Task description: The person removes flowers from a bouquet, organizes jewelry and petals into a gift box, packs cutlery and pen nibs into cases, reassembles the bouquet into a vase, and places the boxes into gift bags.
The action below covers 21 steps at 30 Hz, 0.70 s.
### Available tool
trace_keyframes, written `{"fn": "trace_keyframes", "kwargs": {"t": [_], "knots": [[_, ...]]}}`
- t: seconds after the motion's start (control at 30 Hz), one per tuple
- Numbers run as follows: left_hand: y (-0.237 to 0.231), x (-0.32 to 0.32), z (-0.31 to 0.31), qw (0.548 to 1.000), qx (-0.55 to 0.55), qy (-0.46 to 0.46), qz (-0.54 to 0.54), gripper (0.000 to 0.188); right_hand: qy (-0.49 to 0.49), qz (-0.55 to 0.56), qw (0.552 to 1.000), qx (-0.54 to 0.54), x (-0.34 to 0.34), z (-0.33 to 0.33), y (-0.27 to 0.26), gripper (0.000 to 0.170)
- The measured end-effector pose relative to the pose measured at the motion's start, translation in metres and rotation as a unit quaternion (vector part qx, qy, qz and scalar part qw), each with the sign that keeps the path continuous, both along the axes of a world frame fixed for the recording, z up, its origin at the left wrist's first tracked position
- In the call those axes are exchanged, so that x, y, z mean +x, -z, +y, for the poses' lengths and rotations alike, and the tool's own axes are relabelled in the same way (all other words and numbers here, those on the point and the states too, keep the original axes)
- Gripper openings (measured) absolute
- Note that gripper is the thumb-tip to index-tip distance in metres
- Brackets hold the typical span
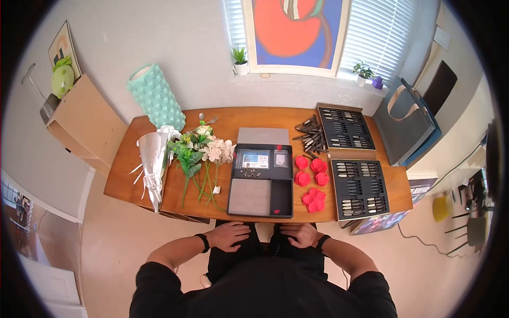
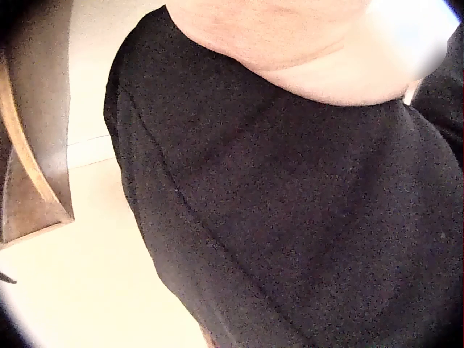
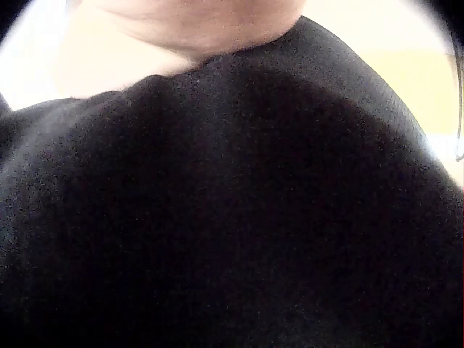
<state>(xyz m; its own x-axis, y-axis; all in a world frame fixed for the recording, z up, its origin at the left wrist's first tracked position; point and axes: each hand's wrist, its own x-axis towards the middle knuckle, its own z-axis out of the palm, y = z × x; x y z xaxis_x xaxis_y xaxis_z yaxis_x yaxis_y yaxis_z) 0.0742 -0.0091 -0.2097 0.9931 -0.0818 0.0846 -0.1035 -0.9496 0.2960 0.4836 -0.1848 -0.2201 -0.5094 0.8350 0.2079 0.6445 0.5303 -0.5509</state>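
In the head view my left hand point(image 1: 230, 236) rests on one thigh of the black trousers point(image 2: 275, 188), fingers relaxed. On the other thigh lies my right hand point(image 1: 301, 235), also loose and holding nothing. Both wrist views show little beyond a hand's heel on black cloth. In front of the hands, at the near edge of the wooden table point(image 1: 122, 177), an open dark box point(image 1: 282, 193) holds small packets and little metal pieces. Red felt-like flowers point(image 1: 314, 200) lie to its right.
On the left are a silver wrapped cone point(image 1: 154, 169), artificial flowers point(image 1: 217, 151) and a turquoise vase point(image 1: 156, 98). On the right stand two trays of dark-handled pieces point(image 1: 347, 127), point(image 1: 361, 188), a pile of dark clips point(image 1: 313, 135) and a grey-blue bag point(image 1: 405, 127).
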Motion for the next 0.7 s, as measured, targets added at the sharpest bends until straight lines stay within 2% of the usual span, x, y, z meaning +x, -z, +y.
{"fn": "trace_keyframes", "kwargs": {"t": [0.03, 0.1, 0.2, 0.3, 0.37, 0.43, 0.47, 0.53, 0.6, 0.7], "knots": [[0.002, -0.003, 0.005, 1.000, 0.002, 0.003, -0.001, 0.059, -0.003, 0.000, 1.000, 0.013, -0.004, 0.002, -0.004, 0.040], [0.010, -0.009, 0.008, 0.996, -0.066, -0.055, 0.026, 0.061, -0.004, -0.004, 1.000, 0.021, -0.010, 0.000, -0.013, 0.038], [0.014, -0.009, 0.008, 0.999, -0.027, -0.022, -0.019, 0.061, -0.027, -0.013, 0.998, 0.060, -0.016, -0.001, -0.030, 0.035], [0.020, -0.008, 0.006, 0.998, -0.049, -0.041, 0.013, 0.062, -0.031, -0.041, 0.997, 0.058, -0.017, -0.009, -0.019, 0.037], [0.027, -0.006, 0.002, 0.995, -0.078, -0.048, 0.038, 0.065, -0.005, 0.012, 1.000, 0.017, -0.012, -0.005, -0.011, 0.037], [0.041, -0.003, 0.009, 0.986, -0.156, -0.038, 0.040, 0.069, 0.002, 0.011, 1.000, -0.016, -0.011, -0.007, -0.006, 0.036], [0.043, -0.001, 0.011, 0.986, -0.154, -0.040, 0.041, 0.069, 0.012, 0.009, 0.999, -0.044, -0.009, -0.006, -0.003, 0.034], [0.048, 0.002, 0.011, 0.985, -0.168, -0.001, 0.034, 0.073, 0.016, 0.009, 0.999, -0.037, -0.007, -0.001, 0.006, 0.036], [0.054, 0.005, 0.012, 0.985, -0.172, 0.001, 0.027, 0.074, 0.007, 0.022, 1.000, -0.002, 0.000, 0.005, 0.012, 0.039], [0.070, 0.008, 0.012, 0.982, -0.190, -0.007, 0.017, 0.074, -0.005, 0.058, 0.998, -0.020, 0.004, 0.002, 0.022, 0.039]]}}
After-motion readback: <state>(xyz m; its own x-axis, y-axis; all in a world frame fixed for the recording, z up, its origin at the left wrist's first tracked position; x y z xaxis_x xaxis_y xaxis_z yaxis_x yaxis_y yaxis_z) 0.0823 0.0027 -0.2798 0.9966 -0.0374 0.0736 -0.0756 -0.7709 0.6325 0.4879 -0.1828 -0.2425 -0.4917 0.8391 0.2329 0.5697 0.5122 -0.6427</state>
